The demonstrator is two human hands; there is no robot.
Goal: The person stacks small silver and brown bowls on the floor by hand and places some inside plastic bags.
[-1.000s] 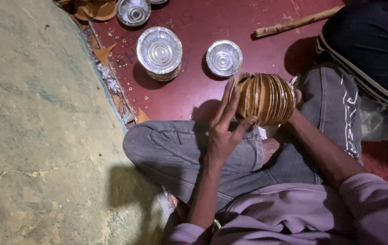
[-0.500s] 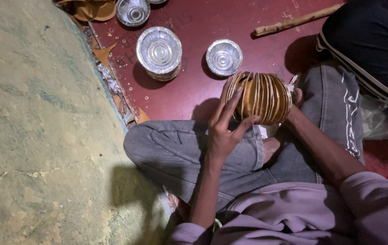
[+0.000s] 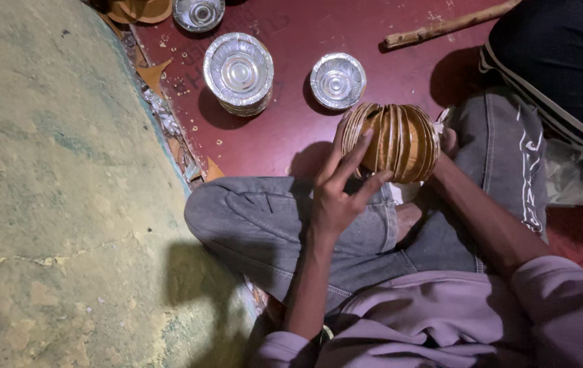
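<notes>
Nearest the camera are the lilac sleeves of the person, who sits cross-legged in grey jeans on a dark red floor.

The left hand rises over the left knee with its fingers spread and pointing up. Its fingertips press against the near end of a stack of brown paper bowls, which lies on its side above the lap. The hand is open, steadying the stack rather than wrapping it.

The right hand sits at the stack's far end, mostly hidden behind the bowls. Only a thumb and a few knuckles show, so it seems to cup that end, though how far it closes cannot be told. The stack is held between the two hands, clear of the floor, its rims fanned slightly apart at the left side.

Just beyond it on the floor stands a small silver foil bowl. To its left is a taller pile of foil bowls, and another foil bowl is at the top edge. A wooden stick lies further right.

A rough greenish slab fills the left side. Another person's dark trouser leg with white stripes is at the upper right.
</notes>
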